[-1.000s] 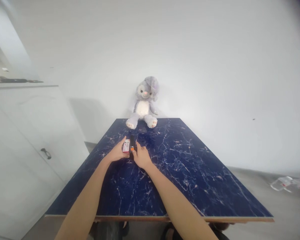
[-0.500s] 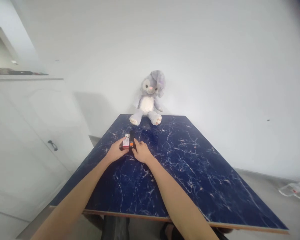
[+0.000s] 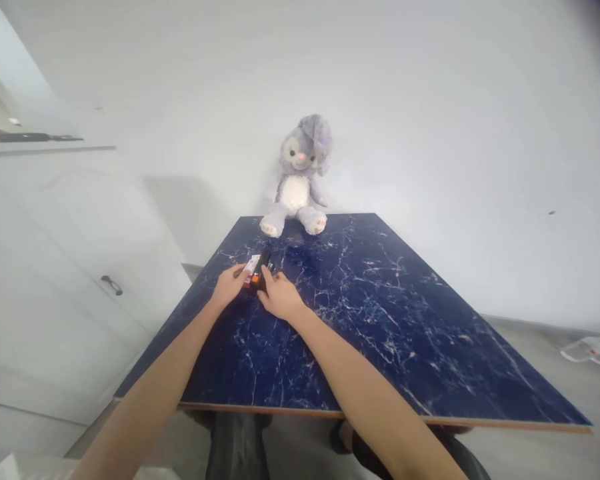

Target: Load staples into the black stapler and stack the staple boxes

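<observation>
On the left part of the blue marbled table [image 3: 370, 320], my left hand [image 3: 228, 283] grips a small red and white box [image 3: 251, 264] from its left side. Right beside it, my right hand [image 3: 280, 293] is closed on a black object with an orange patch [image 3: 265, 259], its fingers over the right side. Box and black object lie against each other, both tilted a little to the right at their far ends. Small dark items show at the fingers, too small to make out.
A grey plush toy [image 3: 295, 190] sits at the table's far edge against the wall. White cabinets [image 3: 55, 267] with dark handles stand to the left. A clear plastic item [image 3: 587, 348] lies on the floor at the right.
The box and black object have turned from nearly straight to slanting rightward at the far end. My right index finger has moved further over the black object. The camera view has shifted slightly.
</observation>
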`<state>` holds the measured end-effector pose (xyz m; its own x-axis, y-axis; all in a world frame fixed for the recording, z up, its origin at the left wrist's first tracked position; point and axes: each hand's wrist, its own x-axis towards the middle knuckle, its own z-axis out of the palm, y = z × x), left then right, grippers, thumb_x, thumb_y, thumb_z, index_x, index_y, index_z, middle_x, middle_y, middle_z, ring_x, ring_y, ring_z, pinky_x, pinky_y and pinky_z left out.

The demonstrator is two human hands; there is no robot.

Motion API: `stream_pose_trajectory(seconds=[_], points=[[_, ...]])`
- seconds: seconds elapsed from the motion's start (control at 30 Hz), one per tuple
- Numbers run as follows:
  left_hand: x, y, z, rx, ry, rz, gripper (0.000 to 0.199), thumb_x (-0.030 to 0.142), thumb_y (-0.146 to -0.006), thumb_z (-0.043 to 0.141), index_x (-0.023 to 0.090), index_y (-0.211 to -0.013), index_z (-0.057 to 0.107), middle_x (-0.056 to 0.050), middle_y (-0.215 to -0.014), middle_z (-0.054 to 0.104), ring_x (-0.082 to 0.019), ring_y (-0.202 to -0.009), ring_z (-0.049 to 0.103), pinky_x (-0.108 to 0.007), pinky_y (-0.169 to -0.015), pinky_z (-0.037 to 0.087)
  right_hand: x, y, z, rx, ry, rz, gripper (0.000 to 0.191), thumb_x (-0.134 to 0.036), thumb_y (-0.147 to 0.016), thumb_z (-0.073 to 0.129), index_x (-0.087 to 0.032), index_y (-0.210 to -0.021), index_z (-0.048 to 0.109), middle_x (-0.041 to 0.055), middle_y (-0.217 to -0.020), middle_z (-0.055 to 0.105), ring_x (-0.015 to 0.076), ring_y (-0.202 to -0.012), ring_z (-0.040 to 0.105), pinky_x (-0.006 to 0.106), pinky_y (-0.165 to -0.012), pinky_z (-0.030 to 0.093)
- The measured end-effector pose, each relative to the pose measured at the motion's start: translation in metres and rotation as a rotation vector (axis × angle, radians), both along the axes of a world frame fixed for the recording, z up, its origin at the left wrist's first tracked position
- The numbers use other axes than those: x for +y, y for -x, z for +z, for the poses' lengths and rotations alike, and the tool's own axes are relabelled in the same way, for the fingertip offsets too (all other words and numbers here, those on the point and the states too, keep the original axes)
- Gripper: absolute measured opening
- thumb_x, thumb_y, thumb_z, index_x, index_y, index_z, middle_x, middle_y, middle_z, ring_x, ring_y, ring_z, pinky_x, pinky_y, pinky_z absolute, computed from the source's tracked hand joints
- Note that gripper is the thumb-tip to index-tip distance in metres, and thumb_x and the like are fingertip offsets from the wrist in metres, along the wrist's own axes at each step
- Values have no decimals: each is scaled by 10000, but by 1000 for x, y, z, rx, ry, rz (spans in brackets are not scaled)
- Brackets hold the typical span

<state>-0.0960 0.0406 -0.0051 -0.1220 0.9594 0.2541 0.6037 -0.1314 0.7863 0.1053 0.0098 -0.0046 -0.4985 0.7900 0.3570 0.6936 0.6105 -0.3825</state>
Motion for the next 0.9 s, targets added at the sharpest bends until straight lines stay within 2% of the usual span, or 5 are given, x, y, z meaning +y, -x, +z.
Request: stream_pose_trajectory(seconds=[0.13, 0.23, 0.37, 0.53, 0.9], points=[[-2, 1, 2, -22, -17, 82, 463, 339, -902, 517, 176, -1329, 590, -81, -1142, 717, -219, -959, 694, -369, -938, 526, -8, 4, 1, 31, -15, 95, 697, -338, -949, 474, -153, -1566, 207, 148, -1156, 654, 296, -1155, 524, 385, -945, 459], [-4, 3, 4, -24, -23, 108, 555, 366, -939, 462, 199, -1467, 440, -95, -1288, 643, -229, -1110, 643, -377, -1012, 475, 1, 0, 1, 122, 26, -4, 575, -259, -979, 373, -162, -1537, 277, 123, -1115, 671, 255, -1042, 584, 366, -937, 457], [-7, 5, 6, 171, -56, 157, 636, 413, -958, 440, 141, -1526, 349, -173, -1381, 561, -312, -1263, 534, -466, -1107, 369, 24, -11, -3, 112, -17, -139, 652, -185, -932, 422, -126, -1555, 239, 155, -1412, 519, 281, -1213, 485, 410, -1048, 375], [-12, -11, 6, 233, -145, 320, 589, 410, -1007, 274, 103, -1495, 391, -190, -1321, 598, -332, -1270, 512, -482, -1120, 328, 40, -14, -10, 20, 71, -82, 740, -214, -924, 460, -106, -1584, 141, 157, -1376, 570, 323, -1289, 423, 473, -1052, 348], [-13, -13, 1, 431, 43, 368, 541, 382, -988, 297, 164, -1447, 482, -218, -1327, 580, -414, -1257, 474, -592, -1041, 342, 42, -17, -9, 170, 83, -96, 597, -221, -878, 514, -110, -1459, 436, 140, -1340, 579, 255, -1180, 532, 382, -1073, 365]])
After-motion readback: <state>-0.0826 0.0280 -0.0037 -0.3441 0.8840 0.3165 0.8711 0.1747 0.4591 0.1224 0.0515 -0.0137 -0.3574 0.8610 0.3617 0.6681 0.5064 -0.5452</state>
